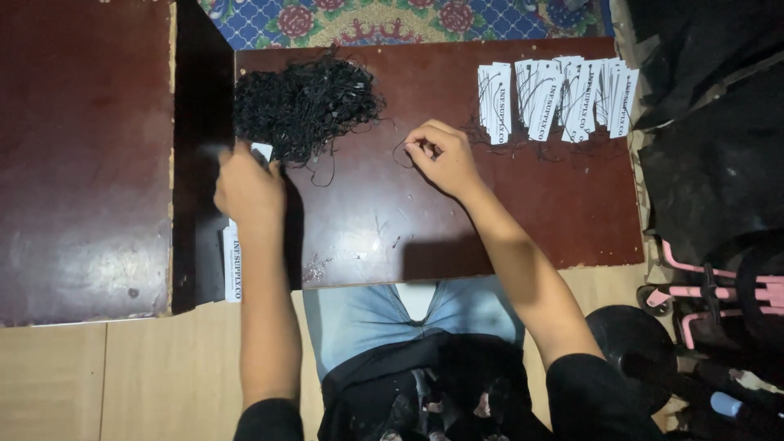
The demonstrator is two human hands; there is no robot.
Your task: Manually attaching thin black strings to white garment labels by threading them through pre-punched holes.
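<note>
My left hand (247, 188) rests at the left edge of a dark brown board (425, 220), its fingers closed on a white paper tag (261, 151) next to a tangled heap of black strings (304, 102). More white tags (232, 261) lie stacked under my left forearm. My right hand (441, 155) is over the middle of the board and pinches a thin black string loop (402, 153) between its fingertips. Along the board's far right lies a row of white printed tags (555, 98) with black strings attached.
A second dark brown panel (82, 155) lies to the left, with a dark gap between it and the board. A patterned rug (367, 20) shows beyond. Black fabric (710, 122) and a pink-framed object (719, 286) crowd the right side. Pale floor lies below.
</note>
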